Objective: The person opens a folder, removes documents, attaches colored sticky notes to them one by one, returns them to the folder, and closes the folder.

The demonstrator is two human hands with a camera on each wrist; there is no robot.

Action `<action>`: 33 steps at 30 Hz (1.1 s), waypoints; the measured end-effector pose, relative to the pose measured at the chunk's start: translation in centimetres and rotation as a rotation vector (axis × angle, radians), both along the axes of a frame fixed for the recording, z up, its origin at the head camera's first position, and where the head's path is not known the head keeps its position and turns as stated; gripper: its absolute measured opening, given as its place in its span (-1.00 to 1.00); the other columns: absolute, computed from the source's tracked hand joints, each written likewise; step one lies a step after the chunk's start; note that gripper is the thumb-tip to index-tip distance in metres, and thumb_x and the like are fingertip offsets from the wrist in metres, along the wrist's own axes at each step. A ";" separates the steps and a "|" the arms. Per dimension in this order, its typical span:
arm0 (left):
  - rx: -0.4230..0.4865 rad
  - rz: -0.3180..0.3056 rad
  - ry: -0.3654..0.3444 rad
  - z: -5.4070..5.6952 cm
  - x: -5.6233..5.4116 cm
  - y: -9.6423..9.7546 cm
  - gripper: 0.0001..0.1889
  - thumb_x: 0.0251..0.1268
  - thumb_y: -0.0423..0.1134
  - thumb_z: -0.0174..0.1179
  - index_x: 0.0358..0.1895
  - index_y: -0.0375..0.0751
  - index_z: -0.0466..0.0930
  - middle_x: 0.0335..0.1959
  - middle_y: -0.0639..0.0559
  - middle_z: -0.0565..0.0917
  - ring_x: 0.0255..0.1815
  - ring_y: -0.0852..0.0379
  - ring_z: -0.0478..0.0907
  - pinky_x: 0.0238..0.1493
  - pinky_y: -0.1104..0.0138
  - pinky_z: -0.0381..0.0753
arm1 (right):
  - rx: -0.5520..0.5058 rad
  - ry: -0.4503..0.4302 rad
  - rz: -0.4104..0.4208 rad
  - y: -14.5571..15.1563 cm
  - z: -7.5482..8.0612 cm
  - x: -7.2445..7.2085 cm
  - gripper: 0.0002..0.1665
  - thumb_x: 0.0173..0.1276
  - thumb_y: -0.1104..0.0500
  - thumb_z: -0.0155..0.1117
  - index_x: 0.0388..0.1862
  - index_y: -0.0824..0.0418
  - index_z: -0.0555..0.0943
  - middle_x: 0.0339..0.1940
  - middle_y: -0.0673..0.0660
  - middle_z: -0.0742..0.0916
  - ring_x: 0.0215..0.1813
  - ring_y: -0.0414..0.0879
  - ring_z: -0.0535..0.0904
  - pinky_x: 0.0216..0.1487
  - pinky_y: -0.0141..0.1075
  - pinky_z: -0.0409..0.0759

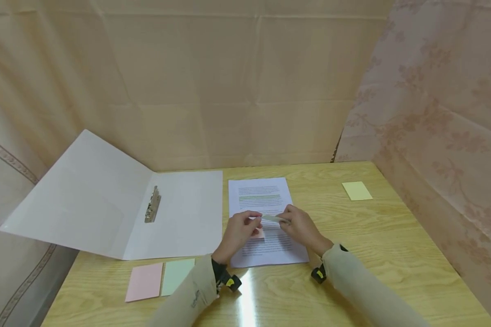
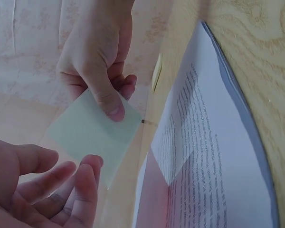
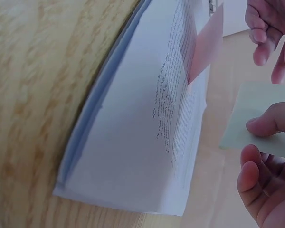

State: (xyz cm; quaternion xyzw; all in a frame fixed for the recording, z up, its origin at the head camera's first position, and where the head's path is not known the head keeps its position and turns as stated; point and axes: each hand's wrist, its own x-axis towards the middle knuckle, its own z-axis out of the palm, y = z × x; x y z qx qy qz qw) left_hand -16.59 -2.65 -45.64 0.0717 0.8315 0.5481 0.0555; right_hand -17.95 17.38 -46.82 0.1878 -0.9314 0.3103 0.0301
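Over the printed sheets (image 1: 274, 254) my right hand (image 1: 302, 227) pinches a pale green sticky note (image 2: 90, 130) between thumb and fingers. My left hand (image 1: 239, 232) is beside the note's other end, its fingers loosely bent; in the right wrist view its fingertips (image 3: 260, 54) appear apart from the paper. A pink sticky note (image 3: 210, 45) is on the top page and sticks up from it, partly hidden by the left hand in the head view. Green highlighted lines (image 1: 259, 197) mark the upper part of that page.
Left of the sheets lies an opened white folder (image 1: 194, 213) with a metal clip (image 1: 152, 204). A pink note pad (image 1: 145, 281) and a green note pad (image 1: 177, 274) are in front of it. A yellow note pad (image 1: 357, 190) lies at the back right of the wooden table (image 1: 401, 268).
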 end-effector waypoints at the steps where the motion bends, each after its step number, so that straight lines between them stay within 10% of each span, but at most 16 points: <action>1: 0.012 0.003 -0.007 0.0 0.0 0.1 -0.73 0.37 -0.26 0.15 -0.03 -0.39 0.67 -0.41 -0.18 0.75 -0.55 0.25 0.61 -0.46 0.43 0.62 | 0.009 0.006 0.001 0.0 0.0 0.0 -0.74 0.15 0.37 0.30 -0.15 0.32 0.75 -0.43 0.00 0.56 -0.42 -0.22 0.36 -0.39 -0.44 0.35; 20: 0.140 0.106 -0.216 -0.2 -0.8 0.9 -0.77 0.28 -0.21 0.27 -0.22 -0.34 0.74 -0.41 -0.09 0.75 -0.50 0.24 0.61 -0.36 0.34 0.68 | 0.016 0.119 0.028 -0.2 -0.3 0.6 -0.75 0.09 0.38 0.39 -0.22 0.19 0.77 -0.41 0.00 0.58 -0.39 -0.21 0.46 -0.37 -0.42 0.42; 33: 0.165 0.143 -0.235 -0.6 -1.2 0.9 -0.85 0.22 -0.31 0.30 -0.19 -0.28 0.74 -0.36 -0.07 0.73 -0.46 0.21 0.61 -0.31 0.35 0.65 | -0.117 -0.155 -0.026 1.0 -0.2 0.2 -0.68 0.12 0.11 0.50 -0.13 0.16 0.76 -0.19 0.13 0.73 -0.37 -0.19 0.49 -0.38 -0.41 0.45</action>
